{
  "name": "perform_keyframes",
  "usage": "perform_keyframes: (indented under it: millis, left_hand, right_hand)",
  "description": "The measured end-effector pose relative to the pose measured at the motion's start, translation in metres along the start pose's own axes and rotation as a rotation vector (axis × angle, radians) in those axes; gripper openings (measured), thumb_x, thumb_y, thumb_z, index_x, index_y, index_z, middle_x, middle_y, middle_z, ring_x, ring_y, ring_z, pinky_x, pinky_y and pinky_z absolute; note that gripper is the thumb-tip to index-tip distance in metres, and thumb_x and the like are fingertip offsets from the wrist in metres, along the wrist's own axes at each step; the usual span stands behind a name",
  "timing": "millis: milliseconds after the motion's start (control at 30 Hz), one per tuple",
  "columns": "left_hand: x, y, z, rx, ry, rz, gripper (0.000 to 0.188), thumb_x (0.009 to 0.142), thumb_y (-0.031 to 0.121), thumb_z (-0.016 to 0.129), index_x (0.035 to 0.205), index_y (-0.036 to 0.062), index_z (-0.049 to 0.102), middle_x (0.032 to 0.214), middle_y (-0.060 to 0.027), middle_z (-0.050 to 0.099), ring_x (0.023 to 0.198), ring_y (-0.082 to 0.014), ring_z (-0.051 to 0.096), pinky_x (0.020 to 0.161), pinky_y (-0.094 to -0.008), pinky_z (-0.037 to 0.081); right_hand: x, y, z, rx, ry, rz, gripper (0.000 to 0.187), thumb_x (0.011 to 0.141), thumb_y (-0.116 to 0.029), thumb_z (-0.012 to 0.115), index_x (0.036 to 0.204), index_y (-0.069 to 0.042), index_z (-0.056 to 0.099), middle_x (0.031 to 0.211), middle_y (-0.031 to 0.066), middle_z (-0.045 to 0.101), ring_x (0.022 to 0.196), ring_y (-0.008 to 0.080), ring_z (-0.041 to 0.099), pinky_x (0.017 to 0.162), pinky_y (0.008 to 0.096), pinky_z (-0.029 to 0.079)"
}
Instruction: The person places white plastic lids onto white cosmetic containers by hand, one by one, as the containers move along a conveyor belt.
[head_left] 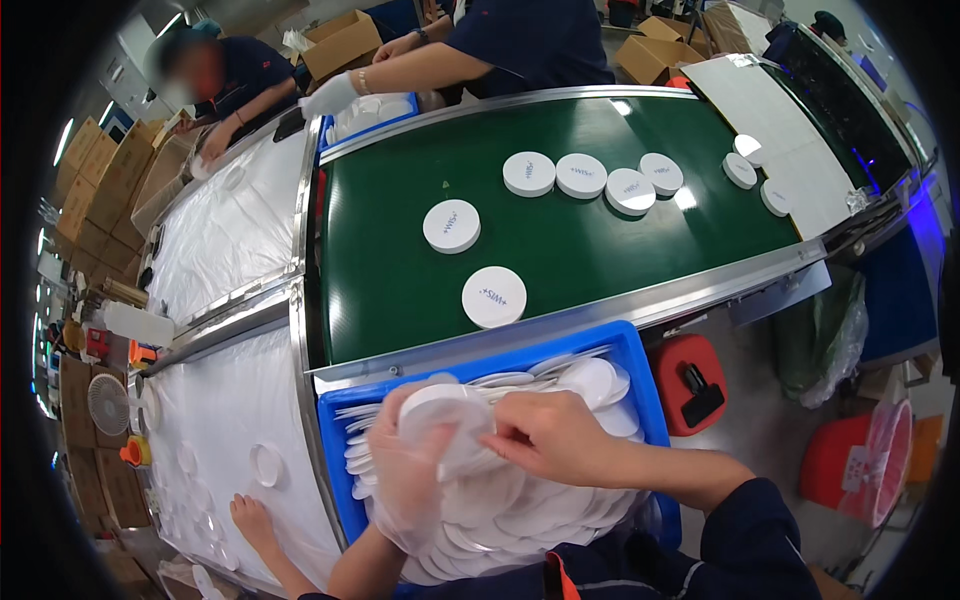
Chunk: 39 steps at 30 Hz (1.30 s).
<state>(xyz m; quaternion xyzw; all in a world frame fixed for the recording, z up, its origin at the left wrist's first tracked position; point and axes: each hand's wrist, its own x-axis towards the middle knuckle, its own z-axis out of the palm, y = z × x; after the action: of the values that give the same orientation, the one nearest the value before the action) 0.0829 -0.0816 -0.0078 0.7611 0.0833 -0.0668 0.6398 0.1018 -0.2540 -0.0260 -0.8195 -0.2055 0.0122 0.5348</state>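
My left hand (408, 490), in a clear thin glove, is closed around a white round lid (430, 402), held up above a blue crate (652, 400). A thin white disc (467, 447) shows at the lid's near side. My bare right hand (550, 437) has its thumb and fingers pinched at that disc's right edge. Many loose thin white discs (500, 530) fill the crate below both hands. On the green conveyor belt (390, 310) beyond lie several white round lids (494, 297) with blue print on top.
A metal rail (560, 340) edges the belt. Left stands a plastic-covered table (240, 400) with a clear ring (267, 465) and a co-worker's bare hand (252, 520). Another co-worker's gloved hand (330, 97) is across the belt. A red stool (680, 370) stands right of the crate.
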Motion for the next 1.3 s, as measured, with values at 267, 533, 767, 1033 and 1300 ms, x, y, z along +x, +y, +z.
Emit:
perform_keyframes:
  millis: [267, 533, 767, 1033, 1300]
  left_hand:
    - [0.039, -0.129, -0.236, 0.017, 0.515, 0.081, 0.038, 0.088, 0.019, 0.043, 0.12, -0.0001, 0.044, 0.12, -0.0105, 0.046, 0.109, -0.0232, 0.046, 0.088, -0.0326, 0.041]
    - [0.037, -0.206, -0.344, 0.936, 1.027, -0.444, 0.069, 0.081, 0.029, 0.055, 0.136, 0.0034, 0.022, 0.132, -0.0148, 0.037, 0.114, -0.0275, 0.045, 0.091, -0.0352, 0.039]
    - [0.092, -0.121, -0.19, 0.788, 0.553, 0.381, 0.032, 0.08, 0.013, 0.059, 0.111, 0.0062, 0.055, 0.11, -0.0132, 0.057, 0.1, -0.0257, 0.055, 0.088, -0.0319, 0.041]
    - [0.146, -0.016, 0.039, 1.174, 0.013, 0.024, 0.079, 0.065, 0.04, 0.069, 0.124, 0.0018, 0.033, 0.112, -0.0188, 0.041, 0.106, -0.0334, 0.044, 0.084, -0.0395, 0.045]
    - [0.076, 0.029, 0.02, -0.538, -0.333, -0.116, 0.045, 0.084, 0.031, 0.051, 0.118, 0.0016, 0.045, 0.107, -0.0129, 0.052, 0.1, -0.0218, 0.052, 0.087, -0.0327, 0.042]
  right_hand:
    - [-0.005, 0.027, -0.052, -0.101, -0.025, 0.136, 0.017, 0.076, -0.019, 0.065, 0.071, -0.005, 0.056, 0.065, 0.0093, 0.053, 0.056, 0.0241, 0.054, 0.049, 0.0328, 0.04]
    - [-0.005, 0.033, -0.031, -0.377, 0.048, -0.28, 0.009, 0.074, -0.013, 0.062, 0.079, -0.007, 0.059, 0.075, 0.006, 0.054, 0.063, 0.0219, 0.058, 0.053, 0.0323, 0.045]
    - [0.01, 0.041, -0.02, -0.632, -0.164, -0.266, 0.007, 0.071, -0.008, 0.063, 0.076, -0.006, 0.058, 0.072, 0.0047, 0.053, 0.063, 0.0201, 0.057, 0.051, 0.0317, 0.044]
    - [0.01, 0.009, -0.024, -0.181, 0.122, -0.311, 0.012, 0.071, -0.001, 0.064, 0.076, -0.003, 0.053, 0.07, 0.0078, 0.047, 0.057, 0.0207, 0.053, 0.048, 0.0291, 0.042]
    - [0.011, 0.013, -0.033, 0.498, 0.382, 0.251, 0.005, 0.08, 0.001, 0.056, 0.077, 0.0, 0.053, 0.064, 0.0039, 0.055, 0.055, 0.0091, 0.057, 0.047, 0.0212, 0.043]
